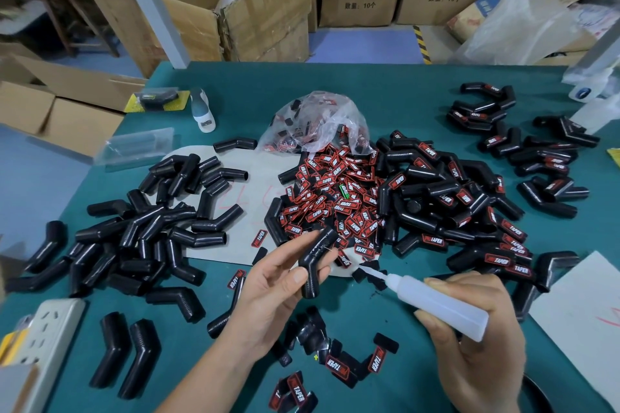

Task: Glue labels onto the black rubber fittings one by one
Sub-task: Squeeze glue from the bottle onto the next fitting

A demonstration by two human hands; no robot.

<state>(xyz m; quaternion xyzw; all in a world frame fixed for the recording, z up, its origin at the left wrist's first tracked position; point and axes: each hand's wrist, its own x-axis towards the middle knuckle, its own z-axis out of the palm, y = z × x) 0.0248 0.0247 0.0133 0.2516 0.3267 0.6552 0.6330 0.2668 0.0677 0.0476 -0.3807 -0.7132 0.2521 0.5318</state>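
Note:
My left hand [278, 282] holds a bent black rubber fitting [317, 261] between thumb and fingers, just above the green table. My right hand [476, 322] grips a translucent white glue bottle [439, 303]; its nozzle points left toward the fitting, a short gap away. A heap of red-and-black labels [335, 201] lies in the middle, spilling from a clear plastic bag [318, 121]. Plain fittings [151, 235] are piled at the left. Labelled fittings [453, 198] are piled at the right.
A white power strip [43, 332] lies at the near left. Loose labels [335, 365] lie near the front edge. White card [583, 318] sits at the near right. A spray bottle [590, 100] stands far right. Cardboard boxes [255, 7] stand behind the table.

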